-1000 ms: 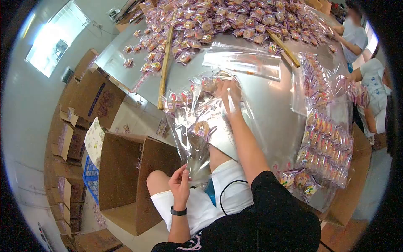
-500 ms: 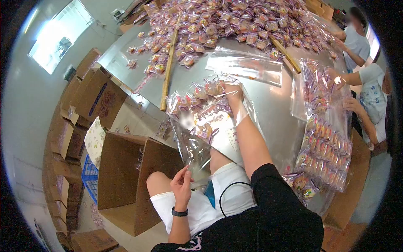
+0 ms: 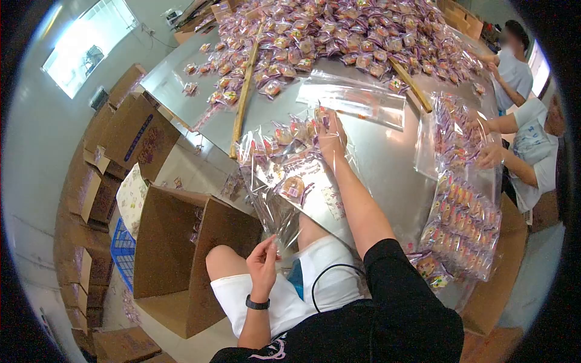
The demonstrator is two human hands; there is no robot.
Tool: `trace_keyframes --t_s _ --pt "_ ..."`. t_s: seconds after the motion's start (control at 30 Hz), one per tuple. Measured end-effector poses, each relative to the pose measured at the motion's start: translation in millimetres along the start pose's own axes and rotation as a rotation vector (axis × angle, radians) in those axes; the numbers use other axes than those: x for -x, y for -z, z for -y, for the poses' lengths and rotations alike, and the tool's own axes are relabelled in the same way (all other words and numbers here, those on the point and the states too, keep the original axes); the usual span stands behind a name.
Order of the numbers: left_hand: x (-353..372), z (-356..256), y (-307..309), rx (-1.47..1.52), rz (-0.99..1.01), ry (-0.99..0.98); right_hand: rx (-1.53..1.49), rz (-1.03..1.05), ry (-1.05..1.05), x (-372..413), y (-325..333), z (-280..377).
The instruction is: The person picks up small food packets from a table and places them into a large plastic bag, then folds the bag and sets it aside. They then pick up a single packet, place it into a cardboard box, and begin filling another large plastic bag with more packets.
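Pinching 1 clear bag's (image 3: 272, 202) edge: left fingers (image 3: 273, 241); right hand (image 3: 330, 134) grips packets (image 3: 319, 116).

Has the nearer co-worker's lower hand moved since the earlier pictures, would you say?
Yes, the lower hand has moved leftward in the view, closer to the right-hand wooden stick lying on the table.

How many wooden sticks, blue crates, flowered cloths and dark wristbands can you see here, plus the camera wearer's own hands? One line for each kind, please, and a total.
Wooden sticks on the table: 2 (left stick, right stick)
Blue crate: 1
Flowered cloth: 1
Dark wristband: 1
Wearer's hands: 2 (left hand, right hand)
Total: 7
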State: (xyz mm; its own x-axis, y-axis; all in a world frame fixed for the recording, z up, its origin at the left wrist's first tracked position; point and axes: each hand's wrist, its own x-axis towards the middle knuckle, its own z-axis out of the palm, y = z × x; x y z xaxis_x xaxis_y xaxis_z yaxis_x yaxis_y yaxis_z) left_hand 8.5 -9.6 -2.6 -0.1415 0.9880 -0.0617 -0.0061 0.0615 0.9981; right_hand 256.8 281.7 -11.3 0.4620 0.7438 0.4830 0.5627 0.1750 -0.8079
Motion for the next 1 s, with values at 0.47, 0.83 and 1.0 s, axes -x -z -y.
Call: trace_keyframes --t_s 0.47,0.83,1.0 --pt "4.9 4.7 -1.2 0.051 -0.025 -0.035 0.031 0.187 0.136 7.8 2.9 -30.3" --pt "10.5 7.6 3.1 0.011 -0.038 -0.015 0.34 0.053 0.38 14.8 11.1 1.4" --pt "10.7 4.4 -4.3 0.027 -0.014 -0.026 0.257 0.498 0.794 37.1 22.3 29.5"
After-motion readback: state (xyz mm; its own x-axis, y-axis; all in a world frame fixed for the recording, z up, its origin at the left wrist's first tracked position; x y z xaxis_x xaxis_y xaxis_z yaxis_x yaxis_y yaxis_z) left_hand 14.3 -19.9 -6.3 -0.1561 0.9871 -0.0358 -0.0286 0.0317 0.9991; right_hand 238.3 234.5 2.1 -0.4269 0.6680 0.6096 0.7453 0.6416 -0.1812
